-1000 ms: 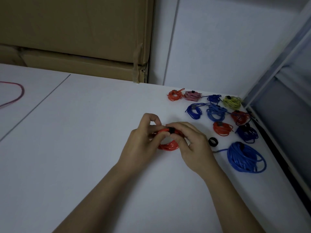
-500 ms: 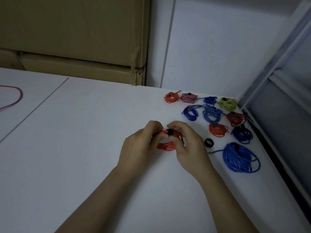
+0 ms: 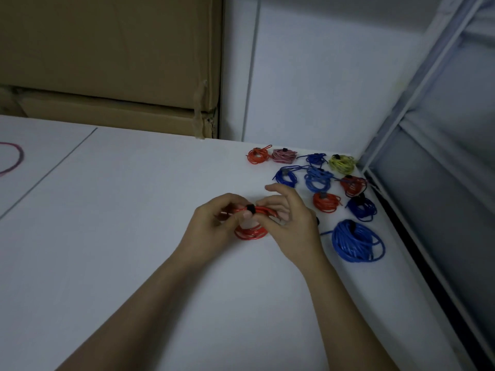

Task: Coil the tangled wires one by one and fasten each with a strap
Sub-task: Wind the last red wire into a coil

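A white tabletop (image 3: 112, 236) fills most of the view, with stacked cardboard boxes (image 3: 107, 62) standing behind its far edge. Both forearms reach in from the near edge to the middle of the tabletop. The left hand (image 3: 214, 226) and the right hand (image 3: 289, 223) meet over a red wire coil (image 3: 250, 232), which sits between them with its lower loops showing below the fingers and close to the surface. The left hand's curled fingers and thumb pinch the coil's upper strands just left of a black strap (image 3: 250, 208) wrapped around them; the right hand grips the same strands just right of the strap, its index finger lifted free. Toward the far right corner lie finished bundles: a large blue coil (image 3: 356, 242) nearest the right hand, then a dark blue coil (image 3: 361, 208), a red coil (image 3: 326, 202), two more blue coils (image 3: 317, 179), an orange coil (image 3: 257, 155), a pink coil (image 3: 284, 154) and a yellow coil (image 3: 342, 163). A loop of pink wire (image 3: 16, 159) lies at the left edge.
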### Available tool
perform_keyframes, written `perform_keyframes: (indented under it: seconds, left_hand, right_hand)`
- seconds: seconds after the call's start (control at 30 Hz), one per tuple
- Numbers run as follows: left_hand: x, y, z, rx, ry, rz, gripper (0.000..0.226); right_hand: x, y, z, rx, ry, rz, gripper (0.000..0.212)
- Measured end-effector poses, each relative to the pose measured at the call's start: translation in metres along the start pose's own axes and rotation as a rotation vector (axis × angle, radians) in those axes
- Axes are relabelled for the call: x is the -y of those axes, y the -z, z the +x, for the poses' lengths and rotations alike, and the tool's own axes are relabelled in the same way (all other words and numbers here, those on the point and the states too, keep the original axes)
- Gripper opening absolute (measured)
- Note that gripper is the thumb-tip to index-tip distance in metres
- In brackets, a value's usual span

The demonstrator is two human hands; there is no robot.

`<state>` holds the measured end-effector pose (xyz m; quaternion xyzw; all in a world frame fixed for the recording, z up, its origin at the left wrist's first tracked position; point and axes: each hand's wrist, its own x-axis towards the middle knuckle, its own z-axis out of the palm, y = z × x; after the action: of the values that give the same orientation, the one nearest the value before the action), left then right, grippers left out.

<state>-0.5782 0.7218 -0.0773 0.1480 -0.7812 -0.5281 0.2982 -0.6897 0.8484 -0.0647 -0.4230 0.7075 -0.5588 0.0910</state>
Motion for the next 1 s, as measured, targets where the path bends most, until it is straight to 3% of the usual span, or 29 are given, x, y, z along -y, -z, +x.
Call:
perform_keyframes:
  seconds: [0.17, 0.27, 0.33, 0.47, 0.67, 0.87, 1.0]
  left_hand:
    - [-0.009, -0.015, 0.005, -0.027, 0.011, 0.060, 0.007]
    - [-0.017, -0.029, 0.013, -0.057, 0.058, 0.058, 0.007]
    - [-0.022, -0.035, 0.018, -0.002, 0.067, 0.090, 0.021]
    - [-0.023, -0.047, 0.026, 0.122, 0.058, 0.354, 0.024]
    - [-0.012, -0.048, 0.048, -0.019, 0.159, 0.310, 0.010]
    - [-0.003, -0.059, 0.066, 0.061, 0.189, 0.371, 0.016]
    - [0.002, -0.065, 0.069, 0.169, 0.112, 0.602, 0.026]
  right_hand:
    - [-0.002, 0.009, -0.003, 0.005, 0.009, -0.133, 0.019]
    - [0.001, 0.011, -0.012, -0.035, -0.108, -0.093, 0.020]
    - [-0.003, 0.015, -0.011, -0.119, -0.142, -0.175, 0.022]
    - [-0.007, 0.025, 0.000, -0.196, -0.242, -0.246, 0.021]
    - [-0.004, 0.043, -0.004, -0.250, -0.236, -0.292, 0.027]
    - [-0.005, 0.056, -0.016, -0.293, -0.300, -0.245, 0.022]
    - [-0.002, 0.059, -0.017, -0.269, -0.307, -0.257, 0.024]
